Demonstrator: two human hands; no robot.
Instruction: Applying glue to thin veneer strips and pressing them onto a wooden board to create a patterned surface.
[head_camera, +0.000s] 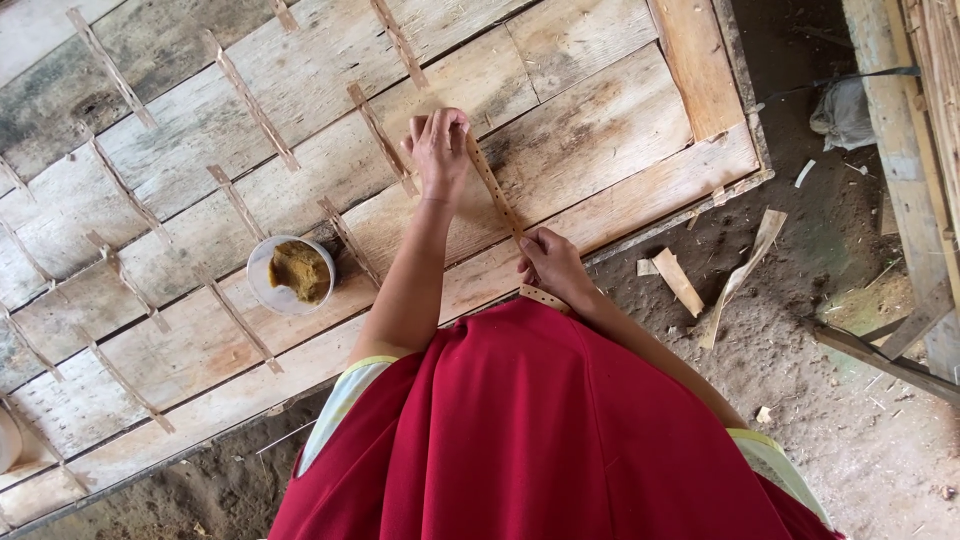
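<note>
Both hands grip one thin wooden strip (497, 195) at frame centre: my left hand (438, 150) pinches its far end against the plank table (600, 130), my right hand (552, 265) clasps the near end. Left of them sits a white tub (262, 285) of brown paste (298, 270) among more strips (250, 100).

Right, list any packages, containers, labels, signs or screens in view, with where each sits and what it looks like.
No labels, signs or screens show.
Round white tub: on the plank table left of the left hand, holding brown paste.
Crumpled pale bag: on the dirt floor at upper right, beside a wooden beam.
</note>
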